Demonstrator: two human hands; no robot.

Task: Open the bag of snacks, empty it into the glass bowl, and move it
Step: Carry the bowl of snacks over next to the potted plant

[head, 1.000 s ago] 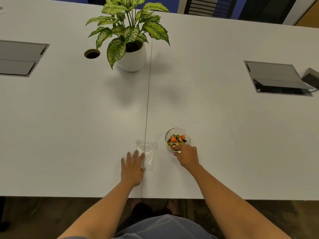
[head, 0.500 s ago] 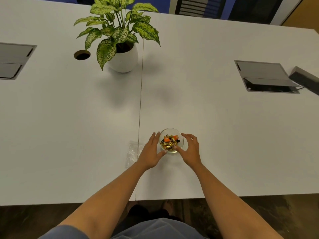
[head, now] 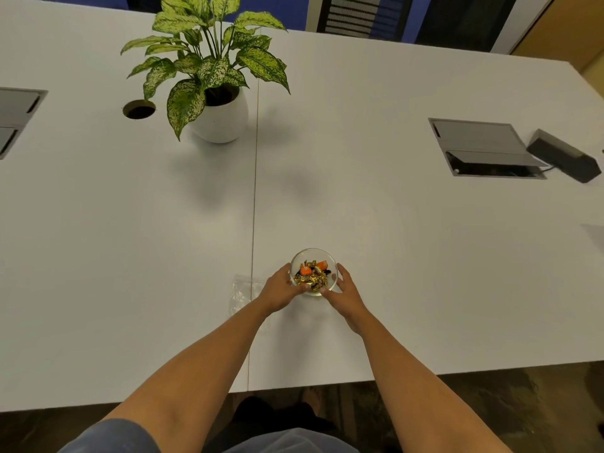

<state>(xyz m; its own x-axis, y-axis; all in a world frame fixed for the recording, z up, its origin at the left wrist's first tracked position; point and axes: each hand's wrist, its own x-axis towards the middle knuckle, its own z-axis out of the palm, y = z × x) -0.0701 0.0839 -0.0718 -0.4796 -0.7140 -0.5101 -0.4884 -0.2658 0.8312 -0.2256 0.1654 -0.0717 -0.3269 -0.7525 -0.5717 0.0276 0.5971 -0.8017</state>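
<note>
Now both hands cup glass bowl; empty bag beside.

I see both hands cupped around the glass bowl on the white table: the left hand wraps its left side, the right hand its right. Gold and orange wrapped snacks fill it. The clear bag lies flat just left, partly under my left wrist

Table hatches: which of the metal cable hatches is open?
The right-hand hatch: its near flap is raised over a dark cavity, beside the black box. The left-edge hatch looks shut.
</note>
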